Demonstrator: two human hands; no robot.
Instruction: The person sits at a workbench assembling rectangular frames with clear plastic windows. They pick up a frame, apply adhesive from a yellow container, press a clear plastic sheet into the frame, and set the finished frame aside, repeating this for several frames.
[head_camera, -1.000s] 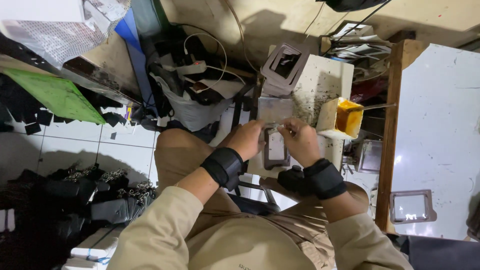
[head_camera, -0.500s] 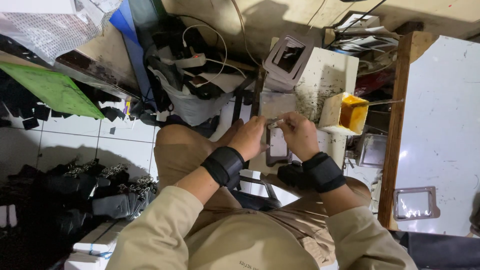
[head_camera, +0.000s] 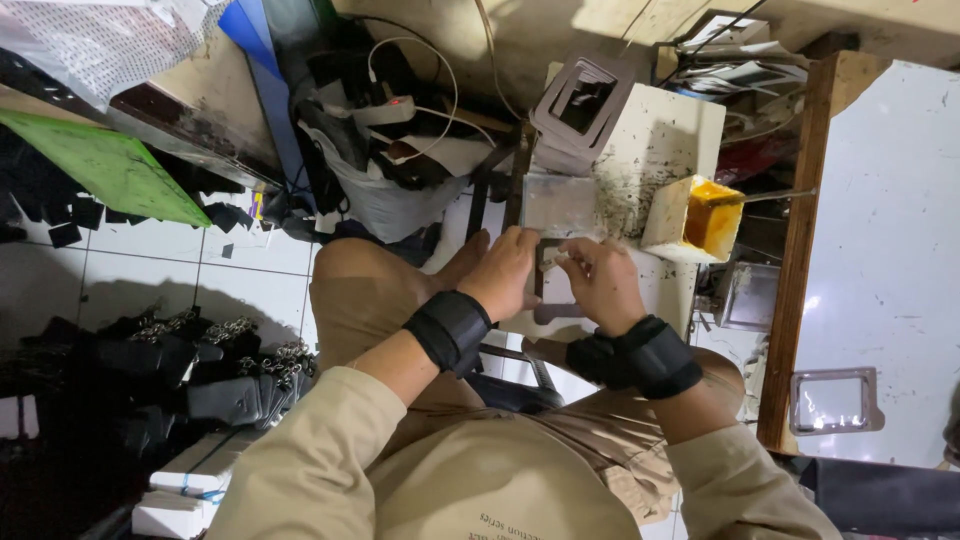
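Note:
Both my hands, with black wrist bands, work over a white work block (head_camera: 660, 150) in front of my knees. My left hand (head_camera: 508, 272) grips the left edge of a small dark rectangular frame (head_camera: 556, 303) lying on the block. My right hand (head_camera: 602, 285) is at the frame's top right corner, with its fingertips pinched on a small white piece (head_camera: 563, 257). Just beyond the fingers lies a clear grey rectangular sheet (head_camera: 557, 205).
An open box of yellow-orange paste (head_camera: 706, 216) stands on the block at the right. Grey frames (head_camera: 582, 100) are stacked behind. At the left are bags and cables (head_camera: 390, 130), a green sheet (head_camera: 110, 165) and black strap pieces (head_camera: 180, 370) on the tiled floor. A white table (head_camera: 890, 250) stands at the right.
My hands have stayed on the dark frame. The right hand's fingers have shifted slightly along the frame's top edge, and the view has drifted a little.

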